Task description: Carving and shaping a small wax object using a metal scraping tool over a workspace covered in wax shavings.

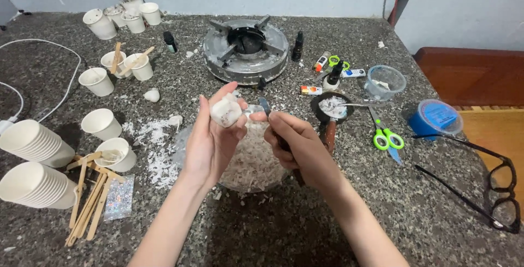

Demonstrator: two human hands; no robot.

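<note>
My left hand (213, 138) holds a white waxy lump (225, 110) between thumb and fingers, raised over a clear bowl (252, 160) full of pale shavings. My right hand (297, 147) grips a small knife (265, 106) by its dark handle, the blade tip pointing up beside the lump. Both hands hover just above the bowl, close together.
White paper cups (101, 124) stand and lie stacked (33, 142) at left, with wooden sticks (87, 199) and spilled flakes (155, 147). A metal burner (245, 48) sits at the back. Green scissors (385, 133), a small dark pan (332, 107), a blue-lidded container (434, 117), small bottles and black glasses (494, 190) lie at right.
</note>
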